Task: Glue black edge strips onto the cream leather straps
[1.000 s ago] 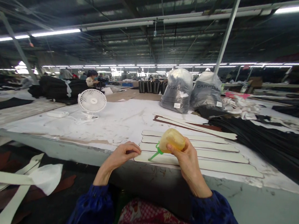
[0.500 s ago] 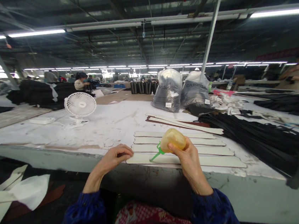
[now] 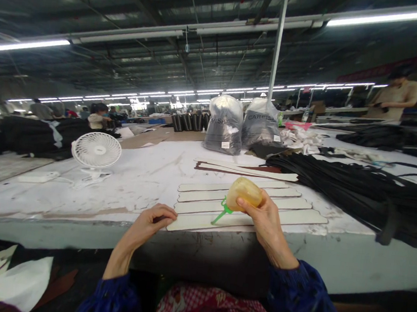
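My right hand [image 3: 267,219] is wrapped round a squeeze bottle [image 3: 244,193] of yellowish liquid. The bottle is tilted down to the left, and its green nozzle [image 3: 219,216] has its tip at the surface of the nearest cream strip [image 3: 194,222]. At the left end of that same strip is my left hand [image 3: 155,220], its fingers bent and thumb pressed close to them at the edge. Behind it lie several more cream strips [image 3: 204,196] with dark edges, side by side. Whether the strips are leather or another sheet material I cannot tell.
A small white fan [image 3: 97,152] stands at the left of the white-covered table [image 3: 151,165]. Brown and cream strips [image 3: 244,170] lie further back, before two filled plastic bags [image 3: 224,128]. Long black straps [image 3: 338,194] cover the right side. Loose pieces [image 3: 20,280] lie below, left.
The view has turned slightly to the right. The nozzle tip has shifted a little rightward along the nearest strip. My left hand stays at the strip's left end.
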The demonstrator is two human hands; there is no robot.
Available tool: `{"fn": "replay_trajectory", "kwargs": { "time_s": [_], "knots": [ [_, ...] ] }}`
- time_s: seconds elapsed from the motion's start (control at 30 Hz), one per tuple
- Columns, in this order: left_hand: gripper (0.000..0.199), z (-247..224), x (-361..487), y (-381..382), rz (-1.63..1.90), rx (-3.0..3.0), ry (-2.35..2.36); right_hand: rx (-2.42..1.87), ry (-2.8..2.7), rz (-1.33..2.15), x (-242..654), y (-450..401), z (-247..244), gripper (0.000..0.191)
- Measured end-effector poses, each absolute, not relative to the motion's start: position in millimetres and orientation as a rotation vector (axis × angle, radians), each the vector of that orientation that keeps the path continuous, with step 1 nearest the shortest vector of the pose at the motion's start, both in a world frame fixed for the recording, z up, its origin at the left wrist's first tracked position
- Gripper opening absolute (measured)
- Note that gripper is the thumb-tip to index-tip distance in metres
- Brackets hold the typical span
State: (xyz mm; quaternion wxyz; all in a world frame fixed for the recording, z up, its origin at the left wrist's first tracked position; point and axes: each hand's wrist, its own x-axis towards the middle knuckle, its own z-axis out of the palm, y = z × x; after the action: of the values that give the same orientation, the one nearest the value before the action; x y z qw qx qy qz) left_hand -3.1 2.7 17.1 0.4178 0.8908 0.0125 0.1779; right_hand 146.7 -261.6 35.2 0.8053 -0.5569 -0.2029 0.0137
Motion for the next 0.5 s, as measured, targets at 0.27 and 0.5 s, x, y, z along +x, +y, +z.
{"fn": "replay_trajectory", "kwargs": {
  "time_s": [0.27, 0.5],
  "knots": [
    [0.016, 18, -3, 4, 0.435, 2.265, 0.022, -1.188, -0.365, 0.011, 157, -280, 33, 0.053],
    [0.018, 16, -2, 7, 0.430, 2.277, 0.048, -1.179, -0.341, -0.039, 163, -296, 33, 0.051]
  ]
}}
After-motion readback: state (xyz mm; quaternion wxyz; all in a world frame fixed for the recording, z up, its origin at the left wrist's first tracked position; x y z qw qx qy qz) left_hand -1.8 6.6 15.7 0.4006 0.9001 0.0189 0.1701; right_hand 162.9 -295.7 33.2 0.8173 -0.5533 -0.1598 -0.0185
